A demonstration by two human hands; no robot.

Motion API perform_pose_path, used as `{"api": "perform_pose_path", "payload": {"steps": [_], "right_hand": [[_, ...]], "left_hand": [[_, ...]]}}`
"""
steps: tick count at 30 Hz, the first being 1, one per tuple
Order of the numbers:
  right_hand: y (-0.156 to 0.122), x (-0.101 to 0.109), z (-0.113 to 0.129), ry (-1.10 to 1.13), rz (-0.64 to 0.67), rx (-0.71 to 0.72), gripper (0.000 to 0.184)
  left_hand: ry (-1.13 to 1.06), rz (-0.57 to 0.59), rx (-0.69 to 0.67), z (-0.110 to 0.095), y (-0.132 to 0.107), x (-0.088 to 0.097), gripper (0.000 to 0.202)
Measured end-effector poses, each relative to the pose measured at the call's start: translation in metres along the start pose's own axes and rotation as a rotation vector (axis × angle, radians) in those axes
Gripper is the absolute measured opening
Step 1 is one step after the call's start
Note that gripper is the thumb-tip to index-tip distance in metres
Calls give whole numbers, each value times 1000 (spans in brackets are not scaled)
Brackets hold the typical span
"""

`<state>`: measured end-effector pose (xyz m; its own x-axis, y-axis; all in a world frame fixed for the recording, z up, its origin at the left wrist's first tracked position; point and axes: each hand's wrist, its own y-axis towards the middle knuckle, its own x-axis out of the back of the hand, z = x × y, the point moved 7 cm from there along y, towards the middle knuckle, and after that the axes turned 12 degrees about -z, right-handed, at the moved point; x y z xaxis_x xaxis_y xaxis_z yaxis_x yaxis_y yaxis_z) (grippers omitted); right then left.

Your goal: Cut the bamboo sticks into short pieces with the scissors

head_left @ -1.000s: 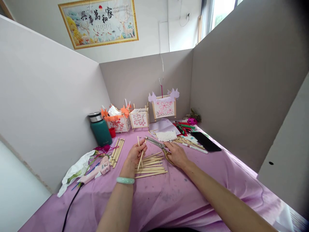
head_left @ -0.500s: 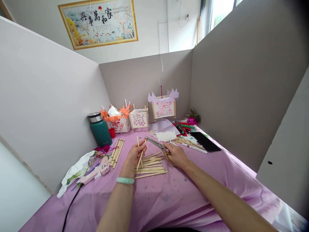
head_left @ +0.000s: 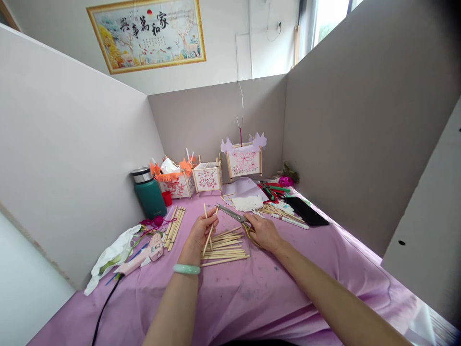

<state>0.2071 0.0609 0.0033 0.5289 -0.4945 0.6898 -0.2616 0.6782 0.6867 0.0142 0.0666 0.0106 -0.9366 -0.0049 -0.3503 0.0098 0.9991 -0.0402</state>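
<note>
Right hand (head_left: 264, 231) over purple cloth (head_left: 252, 298), between partitions (head_left: 360, 115).

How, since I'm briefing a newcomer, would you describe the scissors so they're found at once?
On the purple cloth, find the loose wooden sticks lying near the middle. By their far right side, the right hand holds the scissors. Unlike the pale sticks, they have grey metal blades and gold-coloured handles.

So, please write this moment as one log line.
left hand: holds sticks | right hand: holds scissors | loose sticks: on cloth
</note>
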Motion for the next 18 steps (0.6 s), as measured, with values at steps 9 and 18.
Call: {"api": "perform_pose_path", "payload": {"steps": [9, 18], "right_hand": [[1, 4, 3, 2, -8, 2, 37], [1, -2, 0, 37, -3, 1, 35]], "left_hand": [[16, -24, 27, 4, -2, -3, 50], [7, -21, 34, 4, -2, -2, 50]]}}
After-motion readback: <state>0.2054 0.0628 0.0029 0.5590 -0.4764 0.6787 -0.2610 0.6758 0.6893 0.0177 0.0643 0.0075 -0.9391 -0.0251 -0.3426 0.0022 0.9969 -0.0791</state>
